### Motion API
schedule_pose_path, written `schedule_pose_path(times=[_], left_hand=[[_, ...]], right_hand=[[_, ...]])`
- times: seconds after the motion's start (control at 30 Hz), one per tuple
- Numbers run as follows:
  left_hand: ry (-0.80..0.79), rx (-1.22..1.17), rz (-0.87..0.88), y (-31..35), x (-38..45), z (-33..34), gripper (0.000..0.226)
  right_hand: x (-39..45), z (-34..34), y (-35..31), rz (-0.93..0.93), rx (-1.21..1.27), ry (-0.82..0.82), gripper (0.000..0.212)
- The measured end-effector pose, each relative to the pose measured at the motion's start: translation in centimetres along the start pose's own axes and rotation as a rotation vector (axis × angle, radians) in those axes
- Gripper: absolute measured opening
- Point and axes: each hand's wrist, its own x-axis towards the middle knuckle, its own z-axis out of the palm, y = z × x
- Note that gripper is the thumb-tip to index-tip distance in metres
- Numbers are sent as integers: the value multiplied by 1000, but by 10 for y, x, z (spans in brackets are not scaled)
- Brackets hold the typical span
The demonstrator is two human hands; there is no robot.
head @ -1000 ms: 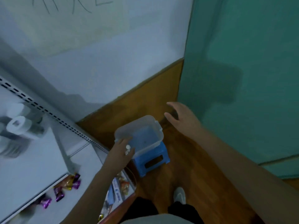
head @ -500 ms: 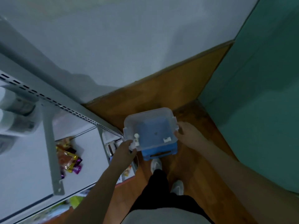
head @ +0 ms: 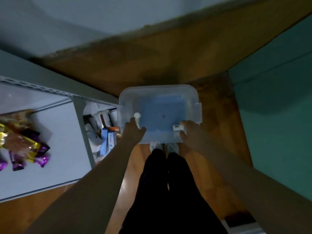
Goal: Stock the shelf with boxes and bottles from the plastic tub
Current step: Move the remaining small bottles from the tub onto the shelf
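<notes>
Both bare arms reach forward and down, nearly parallel, from the lower corners of the view. The left hand (head: 134, 130) shows its back, fingers curled over the near left edge of the plastic tub (head: 194, 97), with a small white piece just above its knuckles; the right hand (head: 190, 132) does the same at the near right edge, its fingers bent round a white clip just to its left. Between the two forearms, below the hands, hang the person's dark-trousered legs, with pale shoes just under the wrists.
</notes>
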Motion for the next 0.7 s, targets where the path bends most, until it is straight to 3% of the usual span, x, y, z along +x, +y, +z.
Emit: schedule_pose_path(times=[0.3,0.47,0.7], left_hand=[[21,42,-153,-8,94,63,91],[113,74,-235,0,118,90,78],[40,416,-73,-18,123,97,52]], right_hand=[[111,73,39,-16,-226,-226,55],[146,91,45,18,-355,-262,43],[158,96,54,-35,-370,-246,36]])
